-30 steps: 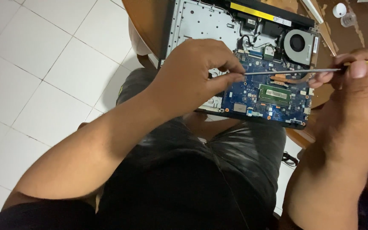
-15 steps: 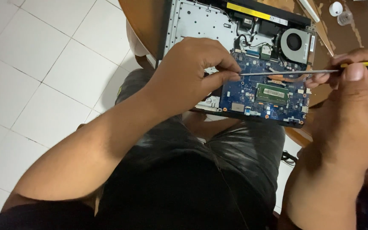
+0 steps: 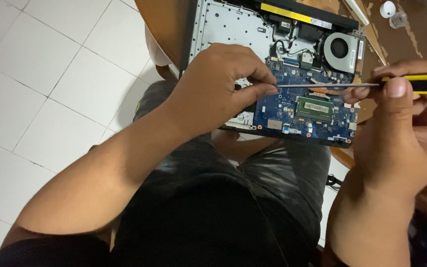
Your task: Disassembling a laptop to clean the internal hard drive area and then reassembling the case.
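So there's one opened laptop [image 3: 273,59], one screwdriver [image 3: 371,85], one cooling fan [image 3: 340,49], one memory stick [image 3: 314,108], and two small white caps [image 3: 393,14].

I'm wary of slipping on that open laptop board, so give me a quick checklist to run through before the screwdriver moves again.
1. Right hand grips the screwdriver by its yellow-and-black handle: ok.
2. Left hand steadies the tip, fingers pinched at the shaft's end: ok.
3. Tip seated in a screw: cannot tell, the fingers hide it.
4. Laptop rests fully on the table: not ok, its near edge hangs over the lap.
5. Shaft clear of the fan: ok, it passes below it.
6. Blue board free of loose parts: cannot tell, too small.
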